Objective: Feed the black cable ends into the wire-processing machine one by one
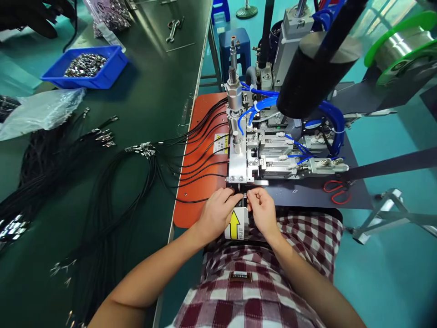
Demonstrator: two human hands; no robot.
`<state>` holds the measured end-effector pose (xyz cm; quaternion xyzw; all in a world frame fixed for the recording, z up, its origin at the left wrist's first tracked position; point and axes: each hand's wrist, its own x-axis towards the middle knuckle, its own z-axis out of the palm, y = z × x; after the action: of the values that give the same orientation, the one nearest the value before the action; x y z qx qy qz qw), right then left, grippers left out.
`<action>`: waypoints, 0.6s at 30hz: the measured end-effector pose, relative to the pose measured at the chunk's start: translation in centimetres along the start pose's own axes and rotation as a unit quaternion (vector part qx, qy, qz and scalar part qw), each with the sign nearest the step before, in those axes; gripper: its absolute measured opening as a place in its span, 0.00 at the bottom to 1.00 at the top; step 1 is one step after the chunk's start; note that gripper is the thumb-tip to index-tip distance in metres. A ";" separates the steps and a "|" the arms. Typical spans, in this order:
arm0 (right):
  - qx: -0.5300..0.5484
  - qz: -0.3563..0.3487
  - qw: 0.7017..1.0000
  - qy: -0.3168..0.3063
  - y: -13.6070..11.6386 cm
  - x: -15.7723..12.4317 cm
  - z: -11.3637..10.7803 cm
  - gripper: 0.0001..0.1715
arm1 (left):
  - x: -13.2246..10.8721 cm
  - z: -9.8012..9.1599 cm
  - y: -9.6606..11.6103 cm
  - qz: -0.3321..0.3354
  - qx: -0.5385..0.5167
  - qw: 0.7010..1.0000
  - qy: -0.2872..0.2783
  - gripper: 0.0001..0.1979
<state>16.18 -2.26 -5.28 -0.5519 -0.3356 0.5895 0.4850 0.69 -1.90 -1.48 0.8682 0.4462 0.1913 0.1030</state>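
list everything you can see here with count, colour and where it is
bench: one, green, left
tray: one, blue, on bench
metal parts: many, silvery, in tray
parts bag: one, see-through, behind tray
plastic bag: one, whitish, nearer than tray
spanners: count unclear, silvery, far bench
cables: many, black, on bench and across board
board: one, orange-red, left of machine
machine: one, mostly silvery, centre
hoses: several, blue, on machine
cylinder: one, black, upper right of centre
spool: one, green rims, silvery wire, upper right
scissors: one pair, red handles, right of machine
arrow label: one, yellow on white, below hands
stools: two, blue, top centre
left hand: one, bare, machine's near end
right hand: one, bare, right of left hand
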 end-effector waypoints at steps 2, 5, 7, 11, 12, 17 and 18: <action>0.012 0.009 1.000 -0.011 0.0 0.1 0.0 0.19 | 0.0 0.0 0.0 -0.001 0.000 1.000 0.001 0.16; 0.038 0.041 0.997 -0.044 0.1 0.2 -0.2 0.22 | 0.0 0.0 0.1 -0.006 -0.003 1.000 0.000 0.16; 0.045 0.052 0.996 -0.050 0.0 0.2 -0.4 0.23 | 0.0 0.0 0.2 -0.011 -0.002 1.000 -0.008 0.15; 0.052 0.052 0.997 -0.039 0.0 0.3 -0.5 0.20 | 0.1 0.2 0.2 -0.024 -0.010 1.000 -0.011 0.15; 0.052 0.051 0.997 -0.040 -0.1 0.4 -0.5 0.20 | 0.2 0.2 0.2 -0.027 -0.022 0.999 -0.004 0.15; 0.046 0.049 0.996 -0.051 -0.4 0.5 -0.9 0.22 | 0.2 -0.6 0.2 -0.065 -0.101 0.993 0.015 0.16; 0.045 0.049 0.996 -0.050 -0.4 0.3 -1.2 0.22 | -0.1 -0.9 0.3 -0.082 -0.106 0.991 0.010 0.16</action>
<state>17.45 -1.99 -5.23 -0.5150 -0.3046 0.6544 0.4624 0.45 -2.17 -0.61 0.8107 0.4943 0.2372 0.2053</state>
